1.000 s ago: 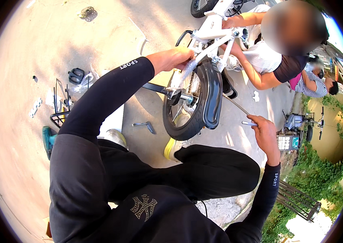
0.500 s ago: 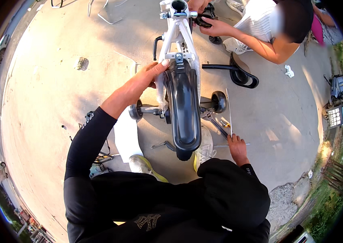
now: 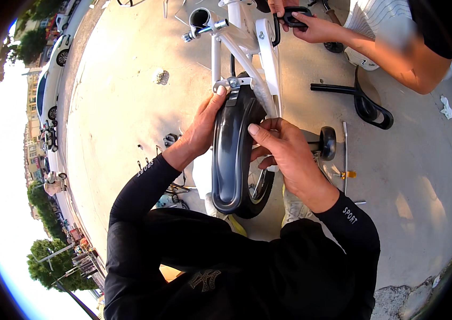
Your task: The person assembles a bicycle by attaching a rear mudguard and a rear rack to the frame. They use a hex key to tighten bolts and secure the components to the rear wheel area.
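Observation:
A white bicycle frame (image 3: 231,44) stands before me, with a glossy black mudguard (image 3: 230,170) over its spoked wheel (image 3: 260,194). My left hand (image 3: 200,125) is closed round the mudguard's upper left side, its thumb by the metal bracket (image 3: 233,83) that joins mudguard to frame. On the other side, my right hand (image 3: 290,154) has its thumb at the mudguard's right edge and its fingers curled in beside the wheel. What those fingertips touch is partly hidden. A small black side wheel (image 3: 328,143) sits right of this hand.
A co-worker's hands (image 3: 311,26) hold a black part at the frame's upper right. Nearer lies a black saddle-like piece (image 3: 367,106) with a rod. A long metal rod (image 3: 345,144) and a yellow piece (image 3: 348,174) lie on the ground. White cars (image 3: 50,96) stand far left.
My right hand has come up from the tools on the ground to the mudguard's right side. The frame and wheel now appear turned, and the view has shifted left.

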`<state>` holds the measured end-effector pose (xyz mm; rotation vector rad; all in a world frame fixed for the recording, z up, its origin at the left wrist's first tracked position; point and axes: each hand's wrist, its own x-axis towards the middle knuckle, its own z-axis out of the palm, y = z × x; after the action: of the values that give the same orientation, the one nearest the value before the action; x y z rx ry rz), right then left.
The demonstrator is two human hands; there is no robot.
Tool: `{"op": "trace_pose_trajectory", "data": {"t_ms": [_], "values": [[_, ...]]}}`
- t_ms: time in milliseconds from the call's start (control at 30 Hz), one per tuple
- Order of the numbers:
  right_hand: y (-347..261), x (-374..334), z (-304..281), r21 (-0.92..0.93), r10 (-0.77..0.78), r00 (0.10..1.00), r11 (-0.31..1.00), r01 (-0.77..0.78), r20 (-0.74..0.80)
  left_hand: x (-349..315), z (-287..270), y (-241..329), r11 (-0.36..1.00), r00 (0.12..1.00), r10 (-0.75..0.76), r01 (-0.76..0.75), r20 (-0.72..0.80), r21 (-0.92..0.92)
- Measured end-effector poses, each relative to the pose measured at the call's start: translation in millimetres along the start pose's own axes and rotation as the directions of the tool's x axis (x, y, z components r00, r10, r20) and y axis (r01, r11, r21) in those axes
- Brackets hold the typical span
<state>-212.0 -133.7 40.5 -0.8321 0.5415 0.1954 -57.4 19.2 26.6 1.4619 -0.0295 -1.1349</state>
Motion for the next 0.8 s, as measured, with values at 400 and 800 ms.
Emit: {"op": "trace_pose_trajectory", "data": {"t_ms": [400, 800], "values": [[31.7, 1.5, -11.2, -0.235, -0.307, 0.946, 0.932, 0.276, -0.108, -0.2, -4.2, 2.7, 0.999, 0.998, -0.010, 0.012, 0.063, -0.032], [234.7, -117.9, -203.2, -0.845, -0.515, 0.731, -0.026, -0.535, -0.447, 8.8, -13.0, -7.1, 0.969, 0.989, 0.149, -0.145, -0.007, 0.199]]}}
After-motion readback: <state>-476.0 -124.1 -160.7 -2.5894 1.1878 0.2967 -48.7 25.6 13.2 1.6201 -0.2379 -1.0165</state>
